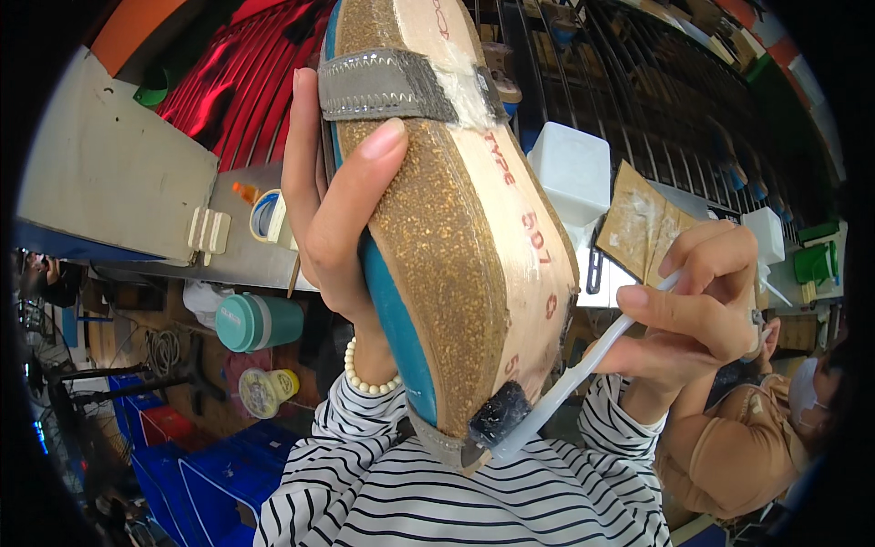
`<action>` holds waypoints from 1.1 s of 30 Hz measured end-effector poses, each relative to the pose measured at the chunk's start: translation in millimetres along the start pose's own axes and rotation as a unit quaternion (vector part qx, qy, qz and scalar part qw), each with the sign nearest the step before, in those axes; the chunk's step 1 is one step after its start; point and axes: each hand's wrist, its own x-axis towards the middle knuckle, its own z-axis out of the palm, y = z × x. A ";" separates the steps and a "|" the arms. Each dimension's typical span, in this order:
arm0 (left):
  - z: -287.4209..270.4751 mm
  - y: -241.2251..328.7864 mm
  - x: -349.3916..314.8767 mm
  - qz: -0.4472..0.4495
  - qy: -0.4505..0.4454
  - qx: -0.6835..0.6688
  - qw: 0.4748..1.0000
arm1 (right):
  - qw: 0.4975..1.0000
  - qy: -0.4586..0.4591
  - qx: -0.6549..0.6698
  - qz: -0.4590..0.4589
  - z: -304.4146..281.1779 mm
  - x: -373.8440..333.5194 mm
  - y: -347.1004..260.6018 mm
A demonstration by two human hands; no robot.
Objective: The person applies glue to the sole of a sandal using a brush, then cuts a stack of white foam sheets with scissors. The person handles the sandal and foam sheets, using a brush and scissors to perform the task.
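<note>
A sandal in the making (442,264) is held up on a teal last, its underside facing me. Its underside has a brown, cork-like border and a pale middle strip with red print. A dark stitched strap (378,87) folds over the upper part, with a whitish smear beside its end. My left hand (333,196) is closed around the left side, thumb on the brown border. In my right hand (697,301) is a white plastic brush (570,383), pinched by its handle. The brush's lower end is at a black patch (501,415) near the bottom of the underside; whether they touch I cannot tell.
Behind the sandal stand a white plastic box (570,169) and a stained cardboard piece (638,223). A red-lit rack (241,82) and a dark barred rack are farther back. At left are a teal lidded container (260,322) and blue crates (232,474). A co-worker (738,447) sits at right.
</note>
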 end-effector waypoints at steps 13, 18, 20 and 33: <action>2.4 -6.4 -33.7 -0.065 0.042 -0.090 0.993 | 0.975 0.077 -0.017 0.208 18.9 -5.5 14.8; -10.2 -8.0 -24.7 -0.055 0.003 0.038 0.998 | 0.981 0.049 0.057 0.178 20.9 -22.4 -7.1; -10.7 -13.2 -18.8 -0.035 -0.012 0.097 0.995 | 0.975 0.068 0.088 0.190 23.1 -25.6 -13.8; -14.7 -26.0 -17.2 0.067 -0.024 0.077 0.995 | 0.987 0.077 -0.040 0.136 21.8 -11.1 -8.3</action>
